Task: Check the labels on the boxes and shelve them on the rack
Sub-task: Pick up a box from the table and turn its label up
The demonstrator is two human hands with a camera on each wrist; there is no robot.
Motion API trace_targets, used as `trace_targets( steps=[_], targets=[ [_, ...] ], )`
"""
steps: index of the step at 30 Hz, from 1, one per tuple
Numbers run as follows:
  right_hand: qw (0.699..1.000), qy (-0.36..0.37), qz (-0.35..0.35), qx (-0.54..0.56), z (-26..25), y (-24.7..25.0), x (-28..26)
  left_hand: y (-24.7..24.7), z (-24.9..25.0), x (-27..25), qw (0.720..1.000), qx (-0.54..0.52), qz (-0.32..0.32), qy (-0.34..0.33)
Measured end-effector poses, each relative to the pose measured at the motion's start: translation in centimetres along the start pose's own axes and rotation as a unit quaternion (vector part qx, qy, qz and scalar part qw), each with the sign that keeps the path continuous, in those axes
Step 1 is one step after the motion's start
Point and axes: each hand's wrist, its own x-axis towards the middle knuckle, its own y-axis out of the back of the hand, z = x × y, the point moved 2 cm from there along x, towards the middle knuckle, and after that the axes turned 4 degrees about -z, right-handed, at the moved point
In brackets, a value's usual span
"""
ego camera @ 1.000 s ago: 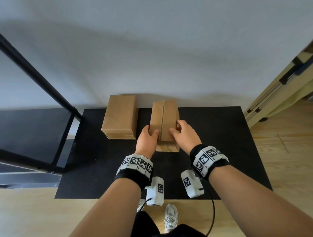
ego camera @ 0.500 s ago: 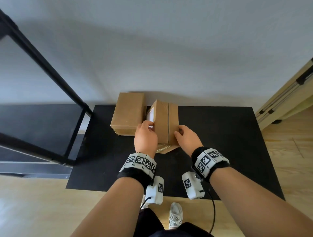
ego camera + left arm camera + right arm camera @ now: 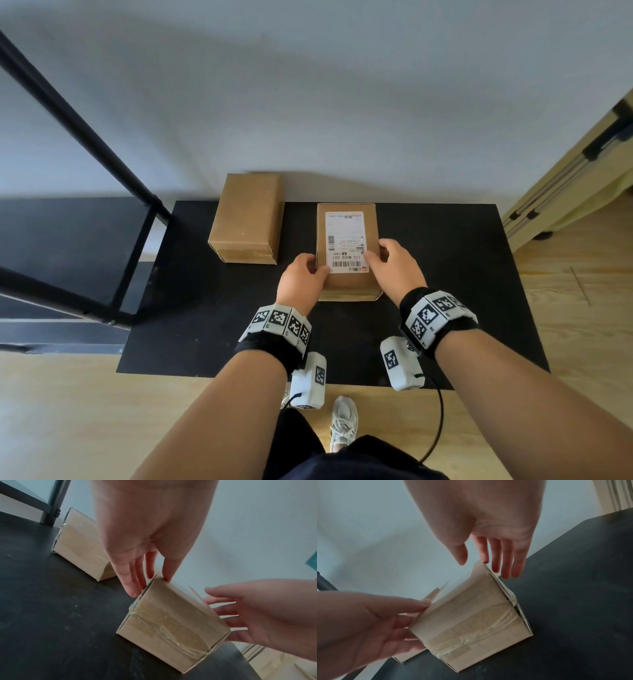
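Observation:
A cardboard box (image 3: 347,284) lies flat on the black table (image 3: 445,291), its white shipping label (image 3: 346,241) facing up. My left hand (image 3: 317,270) touches its left side with straight fingers (image 3: 130,586), the thumb resting on the top edge. My right hand (image 3: 375,255) lies against the box's right side with straight fingers (image 3: 505,568), the thumb lifted off. The taped end of the box (image 3: 168,626) faces me. A second, plain brown box (image 3: 246,219) sits to the left near the wall, label not visible.
A black metal rack (image 3: 144,233) with a dark shelf stands left of the table. A pale wooden unit (image 3: 565,171) stands at the right. A white wall runs behind the table. Wood floor surrounds it.
The box stood tilted on its long edge between both hands; it has been rolled over and now lies flat with the label up. Both hands stay at its sides.

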Motion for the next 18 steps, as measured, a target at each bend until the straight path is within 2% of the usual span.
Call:
trace_targets(
  steps=[6, 11, 14, 18],
  targets=[
    [0.998, 0.004, -0.047, -0.044, 0.1, -0.5, 0.7, 0.2, 0.1, 0.0, 1.0, -0.006, 0.02, 0.012],
    [0.984, 0.033, -0.122, -0.126, -1.5, 0.3, 1.8, 1.8, 1.3, 0.3, 0.988, 0.104, 0.104, -0.049],
    [0.963, 0.054, -0.172, -0.2, -2.4, 0.6, 2.3, 2.1, 2.3, 1.2, 0.963, 0.244, 0.058, -0.099],
    [0.932, 0.092, -0.208, -0.282, -3.6, 0.9, 2.5, 1.4, 2.7, 2.4, 0.906, 0.394, -0.026, -0.152]
  ],
)
